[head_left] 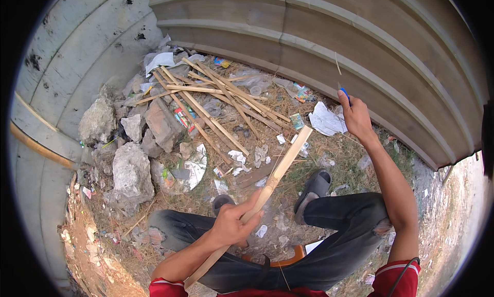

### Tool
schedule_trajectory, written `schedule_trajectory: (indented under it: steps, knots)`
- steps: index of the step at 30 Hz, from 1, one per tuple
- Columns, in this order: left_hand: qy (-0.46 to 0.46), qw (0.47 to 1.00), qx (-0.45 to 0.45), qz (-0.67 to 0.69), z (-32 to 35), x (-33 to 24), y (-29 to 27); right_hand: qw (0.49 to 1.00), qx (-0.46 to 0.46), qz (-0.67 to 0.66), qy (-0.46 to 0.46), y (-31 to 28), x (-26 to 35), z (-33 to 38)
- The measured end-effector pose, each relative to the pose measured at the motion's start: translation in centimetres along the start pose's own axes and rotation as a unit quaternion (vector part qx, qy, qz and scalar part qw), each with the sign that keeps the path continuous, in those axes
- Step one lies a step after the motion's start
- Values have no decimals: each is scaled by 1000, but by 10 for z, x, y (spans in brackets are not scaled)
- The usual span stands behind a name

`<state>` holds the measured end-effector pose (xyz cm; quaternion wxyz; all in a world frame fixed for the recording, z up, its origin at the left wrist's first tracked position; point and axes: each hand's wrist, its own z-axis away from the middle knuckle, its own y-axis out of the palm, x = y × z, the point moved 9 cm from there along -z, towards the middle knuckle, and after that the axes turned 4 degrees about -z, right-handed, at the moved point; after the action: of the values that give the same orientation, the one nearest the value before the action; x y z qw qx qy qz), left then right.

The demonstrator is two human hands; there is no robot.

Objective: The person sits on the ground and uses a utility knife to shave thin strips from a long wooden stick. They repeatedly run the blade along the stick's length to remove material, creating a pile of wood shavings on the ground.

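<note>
My left hand (231, 224) is closed round a long, pale split-bamboo strip (284, 166), which slants from beside my forearm up toward the middle of the view. Off to the right, clear of the strip, my right hand (357, 116) grips a knife (343, 95) by its blue handle. The knife's short blade points up and away from me; my fingers hide part of the handle. Just above the blade shows a thin, pale sliver (337, 63), and I cannot tell whether it touches the knife. Beyond both hands lies a loose pile of similar strips (226, 94).
Broken concrete lumps (131, 171) stand at the left. Corrugated metal sheets (360, 45) wall off the far side, with a pale panel (92, 50) at the left. Litter and dry grass cover the ground. A white paper scrap (327, 119) lies near my right hand. Between my legs shows something orange (294, 257).
</note>
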<state>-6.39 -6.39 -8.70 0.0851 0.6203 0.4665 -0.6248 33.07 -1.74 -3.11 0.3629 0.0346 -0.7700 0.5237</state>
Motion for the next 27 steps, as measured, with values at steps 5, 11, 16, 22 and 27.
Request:
schedule_trajectory:
  steps: [5,11,16,22,27]
  knots:
    - [-27,999,-35,6,1,15,-4,993,83,-42,-70,13,44,46]
    - [-80,996,-31,20,-6,10,-15,960,219,-31,-169,48,113,103]
    - [-101,993,-30,47,-6,18,-11,940,276,-18,-202,79,130,133]
    - [-91,995,-25,-21,-11,21,-7,937,261,78,-219,97,111,118]
    - [-30,997,55,-34,9,4,12,999,-31,35,14,-20,-26,-20]
